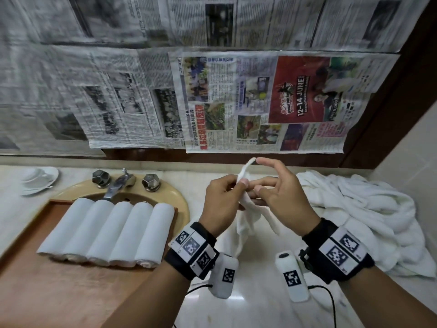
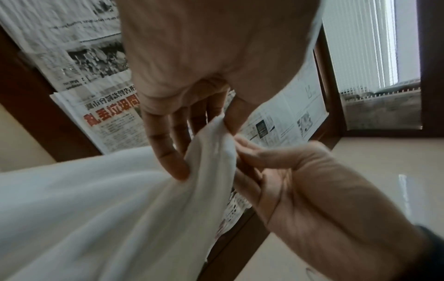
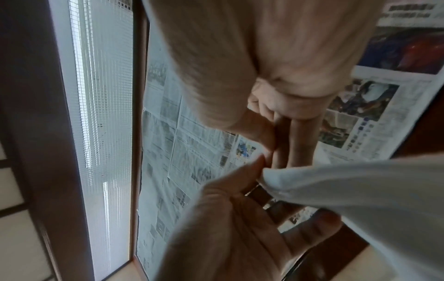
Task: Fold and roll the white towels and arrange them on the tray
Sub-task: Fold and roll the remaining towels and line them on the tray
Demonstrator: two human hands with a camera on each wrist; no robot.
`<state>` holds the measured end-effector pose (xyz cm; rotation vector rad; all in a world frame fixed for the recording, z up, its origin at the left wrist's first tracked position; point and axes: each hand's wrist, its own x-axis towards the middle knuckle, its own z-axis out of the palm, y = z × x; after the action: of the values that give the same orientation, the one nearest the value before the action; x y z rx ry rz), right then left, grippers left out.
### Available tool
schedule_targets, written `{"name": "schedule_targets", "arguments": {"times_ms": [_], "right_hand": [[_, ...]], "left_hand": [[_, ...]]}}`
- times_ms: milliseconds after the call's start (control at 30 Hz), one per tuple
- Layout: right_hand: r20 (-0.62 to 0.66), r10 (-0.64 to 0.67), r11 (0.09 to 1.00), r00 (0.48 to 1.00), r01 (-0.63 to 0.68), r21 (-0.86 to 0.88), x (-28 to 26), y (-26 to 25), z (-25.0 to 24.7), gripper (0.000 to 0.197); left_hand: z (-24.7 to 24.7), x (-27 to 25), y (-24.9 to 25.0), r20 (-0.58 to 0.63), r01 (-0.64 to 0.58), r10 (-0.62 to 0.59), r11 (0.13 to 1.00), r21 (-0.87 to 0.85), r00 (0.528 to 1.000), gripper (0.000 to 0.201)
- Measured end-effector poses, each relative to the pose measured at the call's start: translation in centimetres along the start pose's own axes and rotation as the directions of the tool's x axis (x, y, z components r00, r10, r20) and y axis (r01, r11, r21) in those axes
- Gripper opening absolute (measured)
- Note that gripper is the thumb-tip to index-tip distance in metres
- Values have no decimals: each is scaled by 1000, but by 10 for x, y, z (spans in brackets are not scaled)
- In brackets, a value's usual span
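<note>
Both hands meet on one white towel (image 1: 246, 209) held above the worktop (image 1: 248, 304). The left hand (image 1: 221, 197) has its grip clamped on the cloth, thumb and fingers pinching a bunched edge. The right hand (image 1: 281, 197) pinches the same edge beside it, though the head view hides the contact behind its fingers (the left wrist view shows it plainly). The towel's lower end hangs out of sight behind the wrists. Five rolled towels (image 1: 106, 230) lie side by side on the wooden tray (image 1: 47, 292), touching. A heap of loose towels (image 1: 369, 209), too tangled to count, lies to the right.
</note>
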<state>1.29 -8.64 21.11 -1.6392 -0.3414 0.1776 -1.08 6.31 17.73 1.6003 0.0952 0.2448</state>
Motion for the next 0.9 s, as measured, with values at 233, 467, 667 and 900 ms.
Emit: {"name": "schedule_targets", "arguments": {"times_ms": [233,467,667,900], "right_hand": [[13,-309,798,951,267,-541,19,-26,-10,73],[62,-376,894,924,380,-239,33,-73,-2,42],[75,-424,859,902,427,-281,39,-118,-19,32],[-208,-397,883,894,311,-351,46,-137,-61,20]], "left_hand": [[-37,21,56,230,-204,183,976,72,956,18],[-59,32,144,584,-422,286,900,108,760,14],[-91,69,180,627,-647,277,578,496,728,25],[-130,106,172,390,-390,86,412,824,917,15]]}}
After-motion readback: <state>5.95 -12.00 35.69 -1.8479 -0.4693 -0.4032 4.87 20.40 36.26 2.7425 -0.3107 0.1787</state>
